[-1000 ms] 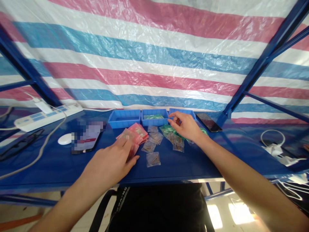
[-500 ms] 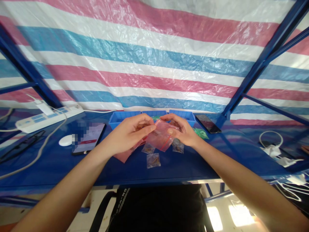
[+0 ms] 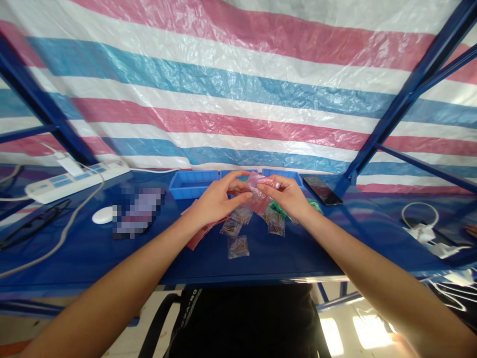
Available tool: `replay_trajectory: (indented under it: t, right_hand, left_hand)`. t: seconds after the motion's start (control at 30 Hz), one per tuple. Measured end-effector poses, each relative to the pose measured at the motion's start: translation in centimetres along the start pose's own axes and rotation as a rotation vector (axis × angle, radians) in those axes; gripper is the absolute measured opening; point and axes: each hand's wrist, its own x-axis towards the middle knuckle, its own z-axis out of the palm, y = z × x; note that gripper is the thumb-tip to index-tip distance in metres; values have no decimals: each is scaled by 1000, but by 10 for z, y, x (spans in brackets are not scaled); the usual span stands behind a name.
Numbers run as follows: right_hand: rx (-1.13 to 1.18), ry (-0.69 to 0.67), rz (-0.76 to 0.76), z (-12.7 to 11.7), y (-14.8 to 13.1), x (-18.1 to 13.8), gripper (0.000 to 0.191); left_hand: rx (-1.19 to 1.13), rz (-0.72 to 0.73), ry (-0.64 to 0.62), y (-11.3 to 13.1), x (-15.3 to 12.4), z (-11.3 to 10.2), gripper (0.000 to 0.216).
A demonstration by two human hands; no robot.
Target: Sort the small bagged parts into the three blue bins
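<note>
A translucent pink zip bag is held up between my two hands, just above the table. My right hand pinches its right side, with the thumb lying across the front. My left hand has its thumb and fingers closed on the left edge of the bag. Beneath them lie several small clear packets with thin brass-coloured pieces inside. More pink bags rest under my left wrist. Green bags show beside and behind my right hand.
Blue bins stand in a row behind my hands. A black phone lies to the right. To the left are a blurred-out phone, a white oval object, a cable and a power strip.
The pink bag has been lifted and tilted, and it looks more bunched up. My right fingers have shifted onto its upper part. The small packets stay where they were.
</note>
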Motion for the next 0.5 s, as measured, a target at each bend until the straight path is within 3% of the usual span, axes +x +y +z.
replay_trajectory:
  t: [0.2, 0.5]
  right_hand:
    - [9, -35, -6, 5, 8, -2, 38]
    - [82, -73, 45, 3, 17, 3, 42]
  left_hand:
    - [148, 36, 106, 3, -7, 7, 46]
    - [201, -14, 116, -5, -4, 3, 39]
